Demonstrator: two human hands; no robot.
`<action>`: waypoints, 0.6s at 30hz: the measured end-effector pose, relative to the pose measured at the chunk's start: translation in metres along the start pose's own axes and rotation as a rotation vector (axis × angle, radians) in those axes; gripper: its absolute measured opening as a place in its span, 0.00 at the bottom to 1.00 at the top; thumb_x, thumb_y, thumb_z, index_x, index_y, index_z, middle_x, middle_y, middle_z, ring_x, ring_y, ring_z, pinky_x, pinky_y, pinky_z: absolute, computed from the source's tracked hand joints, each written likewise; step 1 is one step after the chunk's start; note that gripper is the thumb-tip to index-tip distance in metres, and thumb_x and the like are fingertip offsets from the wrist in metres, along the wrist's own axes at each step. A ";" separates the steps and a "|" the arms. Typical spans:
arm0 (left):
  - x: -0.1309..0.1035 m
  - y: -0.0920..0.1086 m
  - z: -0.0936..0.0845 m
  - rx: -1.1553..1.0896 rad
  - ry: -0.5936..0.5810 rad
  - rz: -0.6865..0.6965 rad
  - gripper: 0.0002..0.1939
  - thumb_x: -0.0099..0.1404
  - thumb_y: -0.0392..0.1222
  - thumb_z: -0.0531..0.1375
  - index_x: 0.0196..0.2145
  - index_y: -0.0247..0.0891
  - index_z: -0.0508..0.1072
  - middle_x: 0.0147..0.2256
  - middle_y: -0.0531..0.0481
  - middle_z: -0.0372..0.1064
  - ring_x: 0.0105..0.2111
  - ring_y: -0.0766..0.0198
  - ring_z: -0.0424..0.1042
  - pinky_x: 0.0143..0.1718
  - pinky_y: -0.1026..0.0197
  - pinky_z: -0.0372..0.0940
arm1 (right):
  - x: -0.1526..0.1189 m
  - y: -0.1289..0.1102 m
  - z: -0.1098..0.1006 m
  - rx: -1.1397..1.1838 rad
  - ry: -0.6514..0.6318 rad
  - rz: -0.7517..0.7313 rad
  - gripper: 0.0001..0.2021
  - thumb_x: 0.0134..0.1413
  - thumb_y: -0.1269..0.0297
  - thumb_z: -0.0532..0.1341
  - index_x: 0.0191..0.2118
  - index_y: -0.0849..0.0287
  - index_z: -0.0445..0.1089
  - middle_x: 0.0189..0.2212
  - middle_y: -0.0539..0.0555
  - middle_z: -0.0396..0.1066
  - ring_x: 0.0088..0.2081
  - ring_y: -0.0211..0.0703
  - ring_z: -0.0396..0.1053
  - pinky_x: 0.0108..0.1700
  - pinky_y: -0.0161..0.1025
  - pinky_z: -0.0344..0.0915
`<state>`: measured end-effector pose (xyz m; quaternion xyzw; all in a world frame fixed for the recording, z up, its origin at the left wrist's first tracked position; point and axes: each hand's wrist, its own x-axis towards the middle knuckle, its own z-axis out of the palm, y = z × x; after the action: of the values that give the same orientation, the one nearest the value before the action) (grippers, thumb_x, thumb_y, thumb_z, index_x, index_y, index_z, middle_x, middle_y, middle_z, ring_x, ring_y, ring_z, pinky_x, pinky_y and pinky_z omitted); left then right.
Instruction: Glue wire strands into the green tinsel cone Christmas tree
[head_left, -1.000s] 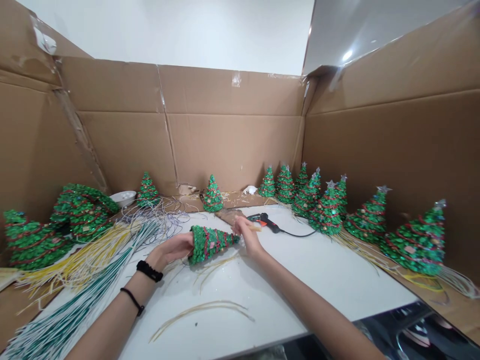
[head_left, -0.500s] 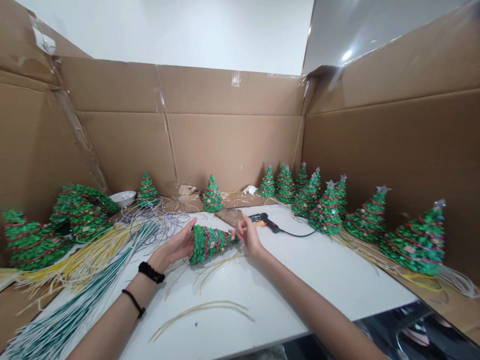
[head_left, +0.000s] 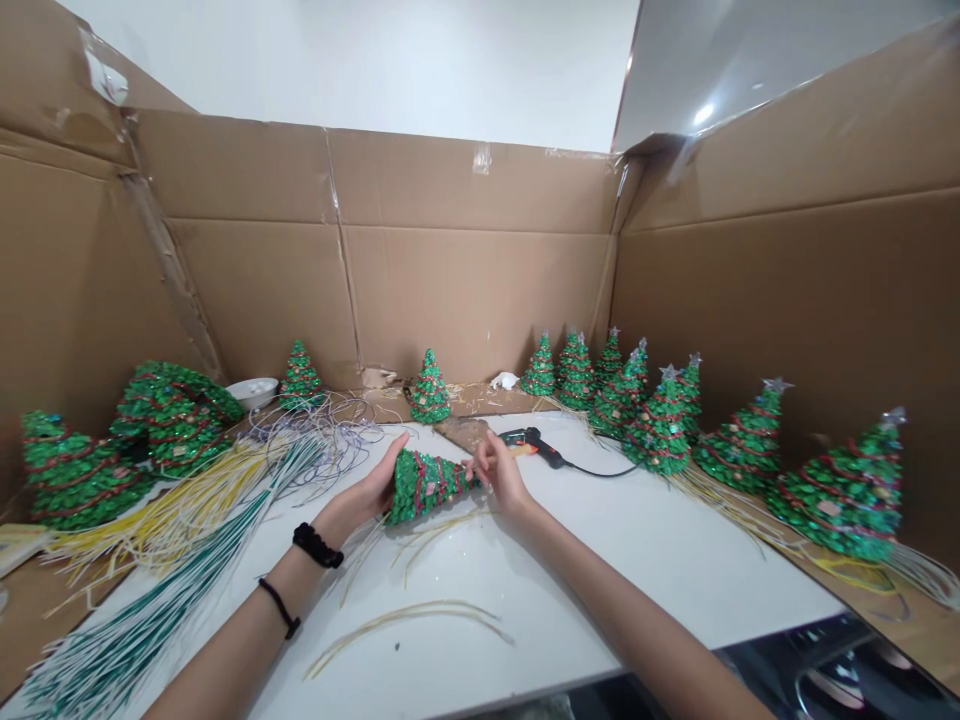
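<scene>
A small tinsel Christmas tree (head_left: 426,486), green with red garland, lies on its side in the air above the white board, its tip pointing right. My left hand (head_left: 381,478) is wrapped round its wide base. At the tip, my right hand (head_left: 501,474) has its fingers bent and pinched; whether they hold anything small besides the tip I cannot make out. Just behind the right hand lies a black and orange glue gun (head_left: 541,446) with its cord. Several thin yellowish strands (head_left: 409,615) rest on the board in front of the tree.
Bundles of green-white strands (head_left: 195,570) and yellow strands (head_left: 150,510) spread over the left side. Finished-looking trees with silver stars (head_left: 664,425) line the right; more trees (head_left: 187,425) stand left. A white bowl (head_left: 253,392) sits at the back left. Cardboard walls (head_left: 480,290) enclose the table.
The view has shifted slightly, so everything sits a little further right. Both hands keep their hold at the tree's base and tip, with only slight finger movement.
</scene>
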<state>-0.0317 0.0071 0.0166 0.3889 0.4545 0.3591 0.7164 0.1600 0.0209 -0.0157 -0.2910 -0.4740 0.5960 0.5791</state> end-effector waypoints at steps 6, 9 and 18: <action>0.000 -0.003 0.005 -0.055 -0.029 0.019 0.32 0.58 0.67 0.49 0.35 0.34 0.74 0.25 0.46 0.74 0.26 0.60 0.72 0.30 0.62 0.66 | -0.004 -0.003 0.006 -0.113 -0.043 -0.060 0.27 0.47 0.39 0.52 0.12 0.56 0.56 0.07 0.46 0.49 0.19 0.38 0.61 0.30 0.35 0.57; 0.002 -0.005 0.005 -0.068 -0.005 0.032 0.32 0.56 0.67 0.51 0.34 0.34 0.74 0.24 0.46 0.74 0.26 0.59 0.72 0.30 0.62 0.66 | -0.007 -0.006 0.010 -0.178 -0.056 -0.082 0.28 0.48 0.39 0.51 0.11 0.56 0.55 0.08 0.47 0.51 0.19 0.37 0.59 0.28 0.35 0.55; 0.005 -0.009 0.001 -0.035 0.001 0.073 0.31 0.55 0.67 0.51 0.31 0.34 0.75 0.22 0.47 0.74 0.28 0.59 0.73 0.33 0.63 0.66 | -0.011 -0.011 0.013 -0.288 -0.066 -0.136 0.29 0.51 0.41 0.48 0.10 0.56 0.54 0.10 0.49 0.54 0.20 0.38 0.60 0.32 0.36 0.56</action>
<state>-0.0279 0.0071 0.0065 0.3926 0.4339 0.3929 0.7093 0.1546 0.0064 -0.0030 -0.3186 -0.5920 0.4907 0.5544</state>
